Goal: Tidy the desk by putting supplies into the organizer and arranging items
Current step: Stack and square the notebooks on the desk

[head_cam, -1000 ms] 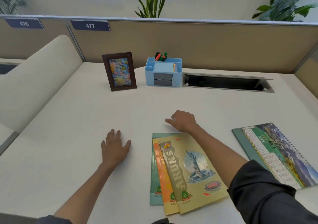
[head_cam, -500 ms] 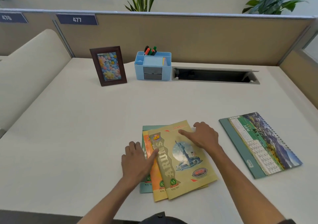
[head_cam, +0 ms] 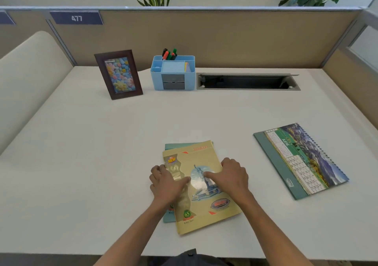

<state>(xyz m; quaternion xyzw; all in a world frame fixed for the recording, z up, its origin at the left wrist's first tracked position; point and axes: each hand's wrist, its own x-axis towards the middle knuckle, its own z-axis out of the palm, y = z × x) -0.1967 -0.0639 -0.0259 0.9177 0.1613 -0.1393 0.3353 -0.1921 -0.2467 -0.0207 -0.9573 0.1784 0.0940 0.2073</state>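
I see the white desk (head_cam: 86, 163) with a flat calendar (head_cam: 300, 161) at right, a stack of notebooks (head_cam: 201, 208) near the front edge, and the blue organizer (head_cam: 173, 73) holding markers (head_cam: 169, 54) at the back; my left hand (head_cam: 166, 184) and right hand (head_cam: 232, 176) grip the stack's side edges, fingers seemingly curled round them

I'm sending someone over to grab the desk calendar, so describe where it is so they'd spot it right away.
Start at the white desk under the partition sign reading 477. On its near right side, right of the stacked notebooks that both hands are on, the calendar lies flat and angled. It alone has a spiral binding, a green border, a June date grid and a mountain photo.
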